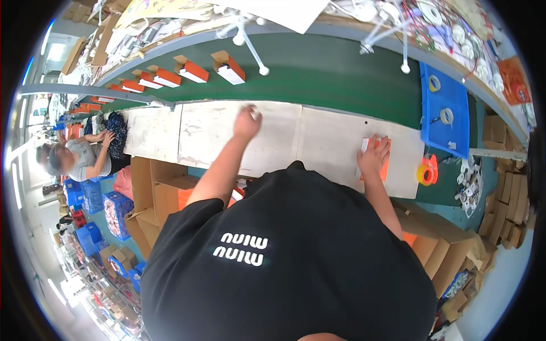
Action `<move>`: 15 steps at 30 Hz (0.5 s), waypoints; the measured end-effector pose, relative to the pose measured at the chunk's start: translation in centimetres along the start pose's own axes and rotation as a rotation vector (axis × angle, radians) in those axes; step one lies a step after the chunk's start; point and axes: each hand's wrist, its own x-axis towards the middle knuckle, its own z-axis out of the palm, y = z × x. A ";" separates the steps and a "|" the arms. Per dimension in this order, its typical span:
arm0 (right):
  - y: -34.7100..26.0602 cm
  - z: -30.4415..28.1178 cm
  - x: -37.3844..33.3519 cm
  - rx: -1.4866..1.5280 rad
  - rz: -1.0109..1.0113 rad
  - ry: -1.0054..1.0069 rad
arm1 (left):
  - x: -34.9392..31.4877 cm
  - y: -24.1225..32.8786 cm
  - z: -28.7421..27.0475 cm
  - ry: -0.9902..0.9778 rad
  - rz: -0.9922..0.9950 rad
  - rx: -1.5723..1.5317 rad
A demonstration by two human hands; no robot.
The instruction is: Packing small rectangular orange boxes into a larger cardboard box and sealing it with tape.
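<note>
Over the pale worktop [273, 136], left of the middle, my left hand [248, 123] is raised with its fingers curled together. A small whitish spot shows at its fingertips, too unclear to name. Farther right, my right hand [375, 153] lies on an orange and white box [384, 169], its fingers stretched out across the top. The box rests on the worktop near its right end. To the right of it is an orange tape dispenser [427, 170] with a yellow roll.
Orange and white boxes [228, 68] with raised flaps stand in a row on the green surface [318, 74] beyond. A blue tray [455, 102] with tape rolls lies at right. A shelf edge [335, 29] crosses above. Cartons [149, 193] flank me; another person [85, 153] works far left.
</note>
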 end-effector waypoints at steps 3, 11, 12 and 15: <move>0.3 0.7 -2.8 0.060 -0.045 0.049 | 7.9 0.9 -4.9 0.272 -0.211 0.024; -0.4 -1.7 -7.6 0.269 -0.142 0.066 | 20.2 -1.3 -6.7 0.174 -0.492 -0.112; -0.5 -2.1 -7.6 0.318 -0.137 0.051 | 20.3 -1.7 -6.3 0.194 -0.462 -0.080; -1.0 -3.0 -7.4 0.417 -0.146 0.029 | 19.5 0.2 -5.0 0.190 -0.438 -0.045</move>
